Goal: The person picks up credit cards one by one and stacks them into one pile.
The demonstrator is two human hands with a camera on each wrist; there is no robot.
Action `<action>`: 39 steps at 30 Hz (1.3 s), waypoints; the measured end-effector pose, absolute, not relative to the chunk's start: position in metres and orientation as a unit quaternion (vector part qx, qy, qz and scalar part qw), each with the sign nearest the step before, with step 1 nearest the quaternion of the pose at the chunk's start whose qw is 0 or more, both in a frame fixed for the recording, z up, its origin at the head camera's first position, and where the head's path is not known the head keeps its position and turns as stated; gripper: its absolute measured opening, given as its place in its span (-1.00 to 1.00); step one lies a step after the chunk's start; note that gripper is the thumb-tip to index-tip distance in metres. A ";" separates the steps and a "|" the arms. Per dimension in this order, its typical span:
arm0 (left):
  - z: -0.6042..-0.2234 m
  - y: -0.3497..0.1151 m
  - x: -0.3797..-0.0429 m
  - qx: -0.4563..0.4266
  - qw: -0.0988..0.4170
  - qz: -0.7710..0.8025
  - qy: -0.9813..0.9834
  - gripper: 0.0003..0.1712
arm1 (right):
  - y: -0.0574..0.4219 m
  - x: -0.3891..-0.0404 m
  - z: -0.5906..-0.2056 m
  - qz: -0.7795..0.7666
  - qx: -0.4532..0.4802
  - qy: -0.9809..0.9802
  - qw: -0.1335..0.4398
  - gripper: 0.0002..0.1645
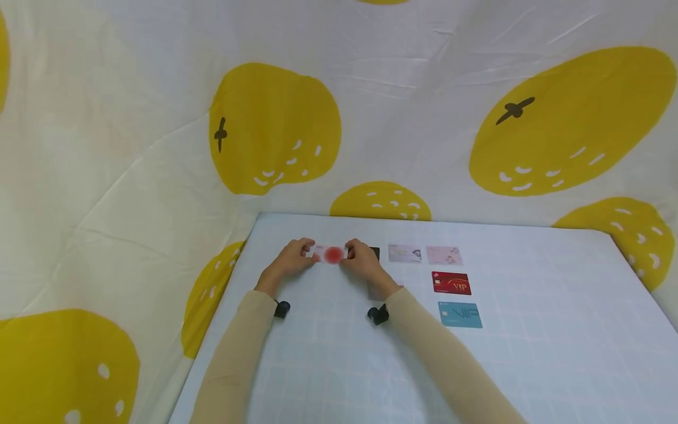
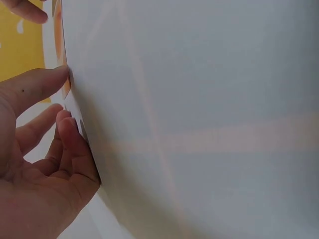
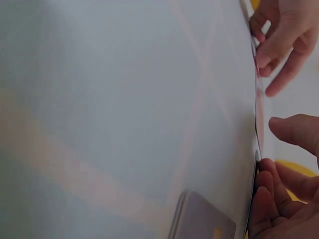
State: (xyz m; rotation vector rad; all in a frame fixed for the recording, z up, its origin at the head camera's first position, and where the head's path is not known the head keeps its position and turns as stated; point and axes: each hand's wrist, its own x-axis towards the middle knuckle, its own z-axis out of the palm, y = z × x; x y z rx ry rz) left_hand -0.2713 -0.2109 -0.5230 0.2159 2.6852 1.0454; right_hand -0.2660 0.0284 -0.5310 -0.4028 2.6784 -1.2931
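I see the pale, thin rectangular card with a red disc on the pale-blue tabletop, long axis sideways between both hands. Left hand: thumb touches card, can't tell if that grip pinches. Right hand: fingers loosely bent, pinching nothing; right wrist view shows thumb raised, head view doesn't.

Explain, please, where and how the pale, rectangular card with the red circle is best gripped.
I'd likely pinch the red-circle card by its short left end, from the left: it is thin, and the dark rectangular card lies close to its right end, leaving little room there.
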 end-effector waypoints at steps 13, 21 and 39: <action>-0.519 -0.207 -0.271 0.081 0.124 0.347 0.926 -0.45 | 0.021 -0.268 -0.534 -0.384 -0.121 0.914 0.046 -0.55; -0.522 -0.206 -0.270 0.073 0.120 0.344 0.928 -0.45 | 0.017 -0.266 -0.533 -0.380 -0.110 0.917 0.046 -0.57; -0.526 -0.203 -0.267 0.058 0.108 0.383 0.916 -0.45 | 0.022 -0.263 -0.525 -0.516 -0.035 0.849 0.107 -0.59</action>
